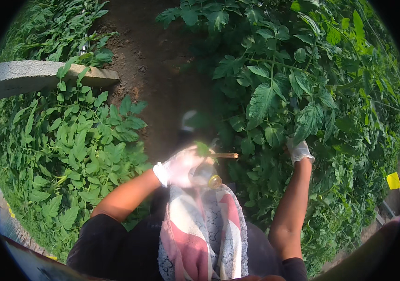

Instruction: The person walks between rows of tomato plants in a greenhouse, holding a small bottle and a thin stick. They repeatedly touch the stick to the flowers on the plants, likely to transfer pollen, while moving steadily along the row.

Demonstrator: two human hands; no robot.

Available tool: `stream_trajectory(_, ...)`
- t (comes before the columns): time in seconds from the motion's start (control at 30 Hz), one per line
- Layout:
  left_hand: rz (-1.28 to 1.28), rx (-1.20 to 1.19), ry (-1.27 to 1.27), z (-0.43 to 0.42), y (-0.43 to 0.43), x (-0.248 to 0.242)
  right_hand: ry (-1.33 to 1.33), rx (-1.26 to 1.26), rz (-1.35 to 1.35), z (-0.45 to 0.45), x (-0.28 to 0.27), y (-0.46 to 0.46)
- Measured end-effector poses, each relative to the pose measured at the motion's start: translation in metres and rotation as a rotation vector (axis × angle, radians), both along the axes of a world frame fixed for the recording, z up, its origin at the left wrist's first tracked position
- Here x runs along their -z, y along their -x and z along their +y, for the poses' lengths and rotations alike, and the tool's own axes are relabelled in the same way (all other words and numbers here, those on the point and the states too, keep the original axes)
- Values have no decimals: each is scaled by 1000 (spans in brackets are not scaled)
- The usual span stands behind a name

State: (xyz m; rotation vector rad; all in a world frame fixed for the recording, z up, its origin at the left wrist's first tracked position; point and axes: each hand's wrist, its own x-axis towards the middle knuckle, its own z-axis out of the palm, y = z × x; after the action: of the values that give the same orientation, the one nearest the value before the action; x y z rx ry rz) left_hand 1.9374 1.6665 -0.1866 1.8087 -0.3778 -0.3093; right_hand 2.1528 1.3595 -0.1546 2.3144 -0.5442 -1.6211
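Note:
My left hand [178,168], in a thin white glove, is in front of my chest, closed around a clear container [201,174] with a gold-coloured round end [215,182]. A thin brown stick [226,155] juts to the right from the same hand, beside a small green leaf [202,149]. Glare blurs this area, so I cannot tell how the stick is held. My right hand [299,151], also gloved, reaches in among the tomato plants [266,102] on the right. Leaves cover its fingers, and whatever they touch is hidden.
A bare soil path [150,45] runs ahead between tomato rows. From the left row [91,151] a pale concrete post [52,72] juts toward the path. A patterned towel [203,228] hangs down my front. A yellow card [393,181] is at the far right.

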Motion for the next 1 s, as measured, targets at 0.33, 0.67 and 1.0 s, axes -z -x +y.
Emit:
stream_trajectory(0.33, 171, -119, -138, 53, 18, 28, 179, -261, -98, -3, 80, 6)
stream_trajectory(0.67, 225, -155, -92, 68, -4, 34, 84, -243, -161, -6, 65, 61)
stream_trajectory(1.0, 952, -470, 857, 59, 15, 61, 126, -335, -166, 1, 62, 67)
